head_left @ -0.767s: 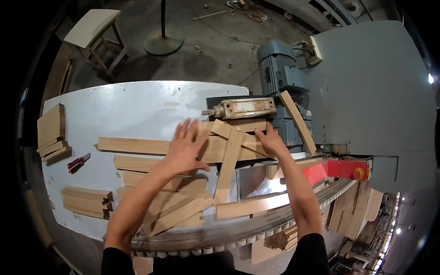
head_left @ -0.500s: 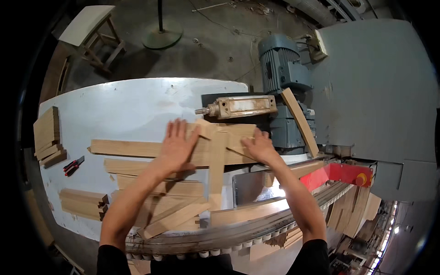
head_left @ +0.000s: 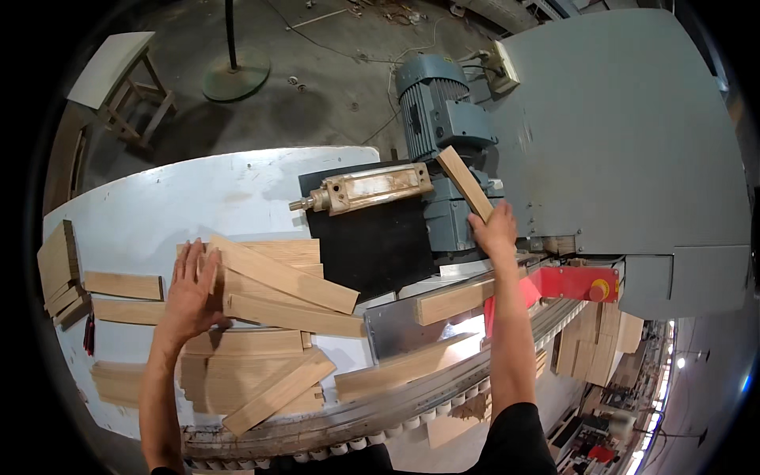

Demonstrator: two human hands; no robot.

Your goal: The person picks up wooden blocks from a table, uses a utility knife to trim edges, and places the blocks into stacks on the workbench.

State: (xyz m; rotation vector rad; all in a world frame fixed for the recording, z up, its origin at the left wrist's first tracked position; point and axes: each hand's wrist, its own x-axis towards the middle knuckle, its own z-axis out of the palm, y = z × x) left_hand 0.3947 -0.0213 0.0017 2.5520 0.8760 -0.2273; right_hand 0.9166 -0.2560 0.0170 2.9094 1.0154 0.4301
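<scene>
My right hand (head_left: 496,231) is closed around the lower end of a short wooden board (head_left: 465,184) that lies slanted across the grey motor's gearbox. On the white table, my left hand (head_left: 188,291) is stretched out against the left ends of a loose pile of pale boards, its fingers extended. In that pile one board (head_left: 289,275) lies askew over the others, and another board (head_left: 297,315) sits just nearer to me. A group of boards (head_left: 237,368) lies side by side close to the table's front, with one board (head_left: 281,389) set diagonally on top.
A metal cylinder (head_left: 380,190) rests on a black mat (head_left: 372,249) beside the motor (head_left: 443,107). Along the front runs a rail (head_left: 380,423) with rollers. To the right are a red panel with a yellow knob (head_left: 574,285) and a large grey housing (head_left: 609,142). Stacked boards (head_left: 59,265) stand far left.
My left hand has pushed the boards leftward, uncovering the black mat. My right hand has left the pile and taken hold of the board on the gearbox. The view has shifted right.
</scene>
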